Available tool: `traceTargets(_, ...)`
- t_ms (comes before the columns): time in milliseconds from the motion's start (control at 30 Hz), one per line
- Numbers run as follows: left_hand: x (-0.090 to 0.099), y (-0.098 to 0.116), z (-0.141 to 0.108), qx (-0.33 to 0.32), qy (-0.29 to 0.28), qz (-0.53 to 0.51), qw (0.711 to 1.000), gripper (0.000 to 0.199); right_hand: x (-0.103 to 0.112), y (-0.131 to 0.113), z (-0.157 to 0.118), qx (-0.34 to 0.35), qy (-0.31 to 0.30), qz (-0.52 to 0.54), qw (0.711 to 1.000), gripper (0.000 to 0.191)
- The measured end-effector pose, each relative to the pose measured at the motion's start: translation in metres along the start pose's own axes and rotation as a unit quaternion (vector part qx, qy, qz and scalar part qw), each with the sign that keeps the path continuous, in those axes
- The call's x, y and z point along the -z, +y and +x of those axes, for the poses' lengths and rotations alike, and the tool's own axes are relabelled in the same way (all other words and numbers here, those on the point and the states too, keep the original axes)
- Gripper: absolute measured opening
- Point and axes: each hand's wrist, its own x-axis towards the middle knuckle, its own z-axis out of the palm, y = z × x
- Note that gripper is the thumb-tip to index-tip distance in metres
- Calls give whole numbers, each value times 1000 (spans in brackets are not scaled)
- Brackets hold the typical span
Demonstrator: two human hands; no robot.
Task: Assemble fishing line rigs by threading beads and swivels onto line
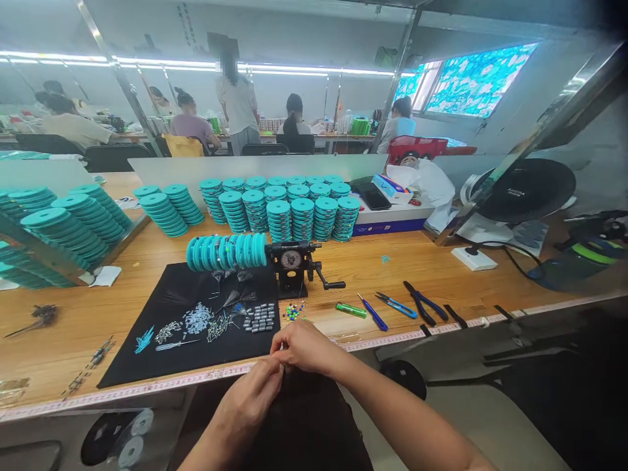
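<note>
Pinching a tiny item (282,365), unclear, left hand (250,399) and right hand (307,347) met near the worktop (392,275) edge | teal spools (279,219) stood stacked, spool winder (292,261) loaded

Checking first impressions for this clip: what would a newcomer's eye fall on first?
Stacks of teal spools crowd the wooden workbench ahead, and more sit in a row on a black hand-cranked winder. At the bench's near edge, the left hand and right hand meet beside a black mat laid with small parts.
</note>
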Motion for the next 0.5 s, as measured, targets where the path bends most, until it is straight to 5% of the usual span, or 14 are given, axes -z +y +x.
traceTargets(100, -4, 9, 2, 43, 24, -8, 999, 22, 3, -5, 2, -15, 16, -1, 1000, 10)
traceTargets(200, -6, 15, 0, 133, 41, -44, 989, 16, 3, -15, -14, -60, 106, 8, 993, 5)
traceTargets(333, -5, 15, -4, 293, 53, -240, 924, 14, -13, -21, -51, -145, 189, 89, 967, 26)
traceTargets(400, -4, 15, -5, 327, 62, -323, 886, 14, -30, -22, -68, -201, 156, 243, 936, 30)
traceTargets(500, -3, 16, -5, 331, 47, -372, 866, 13, -54, -23, -82, -230, 85, 467, 849, 35)
